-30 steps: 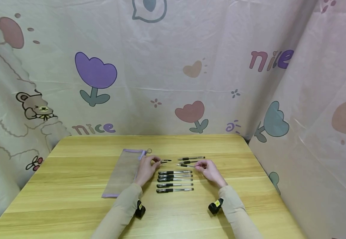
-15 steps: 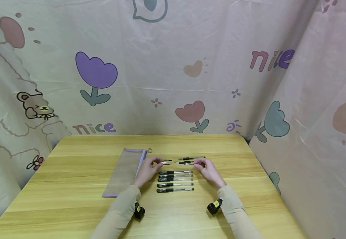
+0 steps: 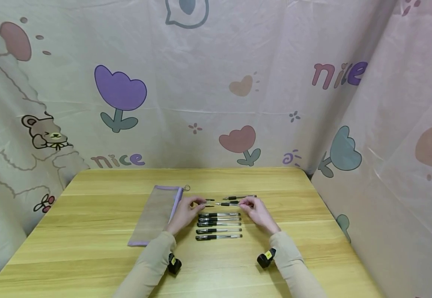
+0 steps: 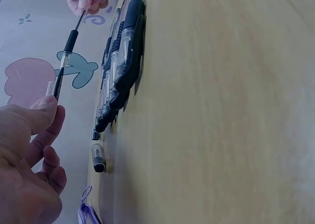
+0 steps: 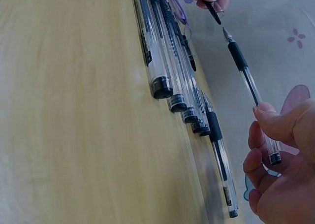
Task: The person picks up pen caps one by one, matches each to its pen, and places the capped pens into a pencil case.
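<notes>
Holding an uncapped gel pen by the rear half of its barrel, the right hand pinches it between thumb and fingers. The front half of this pen extends beyond the fingertips toward the left hand, while its rear end comes out on the other side of the thumb. The left hand is also pinching: its thumb and fingers grasp a pen cap, whose dark clip points to the pen. Both items are between the two hands, over the table. The pen's tip is near the cap; in the right wrist view they look just apart.

As for its look, the held pen has a transparent barrel with a dark refill inside, a black grip sleeve, a silvery conical tip and a black plug at the rear. The cap is of clear plastic.

Beyond the held pen lie two more uncapped pens, and near the left hand rests a loose cap. On the nearer side, five capped pens lie in a row, almost parallel, with their caps to the left. A flat pouch with purple edging lies beside the left hand, partly covered by it.
</notes>
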Demonstrator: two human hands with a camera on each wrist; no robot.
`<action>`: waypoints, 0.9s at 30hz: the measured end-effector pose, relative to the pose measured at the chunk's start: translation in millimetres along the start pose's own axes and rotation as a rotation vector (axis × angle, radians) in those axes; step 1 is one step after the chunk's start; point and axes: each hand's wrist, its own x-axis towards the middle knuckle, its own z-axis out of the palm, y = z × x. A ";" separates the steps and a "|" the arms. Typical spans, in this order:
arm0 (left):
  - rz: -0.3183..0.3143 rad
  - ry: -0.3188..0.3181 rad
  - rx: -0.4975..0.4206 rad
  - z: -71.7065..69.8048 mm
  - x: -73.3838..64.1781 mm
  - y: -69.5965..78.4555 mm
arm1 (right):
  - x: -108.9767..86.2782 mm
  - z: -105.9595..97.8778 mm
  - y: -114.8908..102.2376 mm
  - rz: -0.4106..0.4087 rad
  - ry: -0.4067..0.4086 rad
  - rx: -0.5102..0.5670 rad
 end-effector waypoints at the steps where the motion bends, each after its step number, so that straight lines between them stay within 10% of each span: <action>1: 0.003 0.000 -0.001 0.2 -0.2 -0.1 | -0.1 0.3 -0.6 -0.001 0.000 -0.001; 27: 0.019 -0.051 -0.037 -0.4 -2.4 1.9 | 0.1 6.4 -13.0 0.005 0.003 -0.014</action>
